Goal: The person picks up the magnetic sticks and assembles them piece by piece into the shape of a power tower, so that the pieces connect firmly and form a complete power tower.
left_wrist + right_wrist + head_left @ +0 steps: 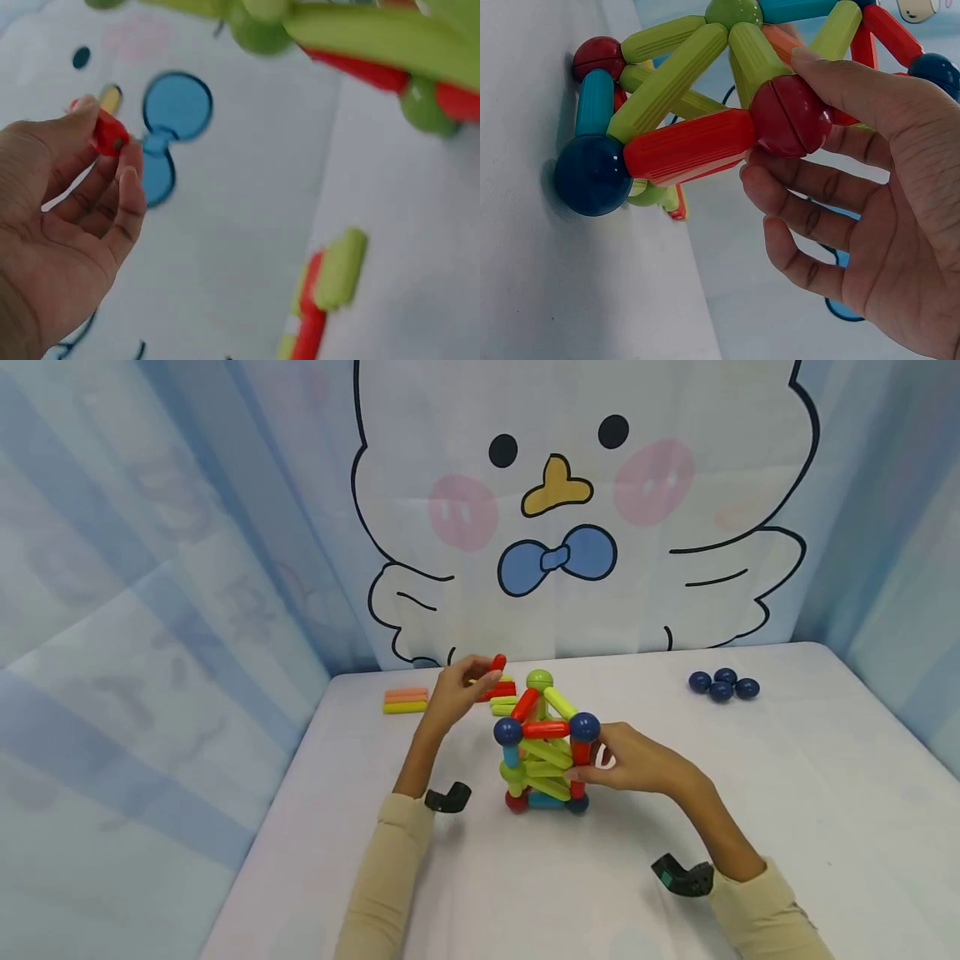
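Note:
A frame of coloured magnetic rods and balls [546,729] stands upright on the table. My right hand [641,760] grips its right side; in the right wrist view the thumb and fingers pinch around a dark red ball [791,116] that joins red and lime rods. Raised behind and left of the frame, my left hand [459,689] pinches a red rod [110,135] between thumb and fingertips, apart from the frame. Dark blue balls [585,727] sit at the frame's upper front corners, and a lime ball [539,680] tops its back.
At the back left lie orange and yellow rods [406,701]. Loose red rods [501,690] and lime rods [503,705] rest behind the frame, near my left hand. Several dark blue balls [722,691] are grouped at the back right. A cartoon-printed curtain [555,618] borders the table's far edge.

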The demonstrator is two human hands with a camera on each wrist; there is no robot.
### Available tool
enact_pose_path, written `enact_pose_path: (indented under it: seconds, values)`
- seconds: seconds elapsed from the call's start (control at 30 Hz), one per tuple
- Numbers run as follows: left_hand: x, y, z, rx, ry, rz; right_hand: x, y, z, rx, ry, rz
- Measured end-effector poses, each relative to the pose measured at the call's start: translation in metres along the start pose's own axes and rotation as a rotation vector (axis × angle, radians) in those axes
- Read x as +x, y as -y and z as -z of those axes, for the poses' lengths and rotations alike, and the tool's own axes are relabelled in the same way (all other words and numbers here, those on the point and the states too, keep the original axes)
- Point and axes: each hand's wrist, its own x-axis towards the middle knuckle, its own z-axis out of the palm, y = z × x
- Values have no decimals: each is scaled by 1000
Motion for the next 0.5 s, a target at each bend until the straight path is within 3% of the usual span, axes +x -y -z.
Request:
enact_pose_path:
  seconds: [0.1, 0.23, 0.33, 0.5]
  values:
    - [-3, -37, -1, -198, 38, -127, 0, 0, 1, 3, 1, 4]
    - [-5, -70, -5, -242, 59, -233, 1, -1, 0, 3, -3, 18]
    - [-6, -77, -9, -220, 75, -243, 2, -2, 0, 1, -5, 20]
    - [-7, -70, -18, -209, 97, -233, 0, -1, 1, 6, 7, 6]
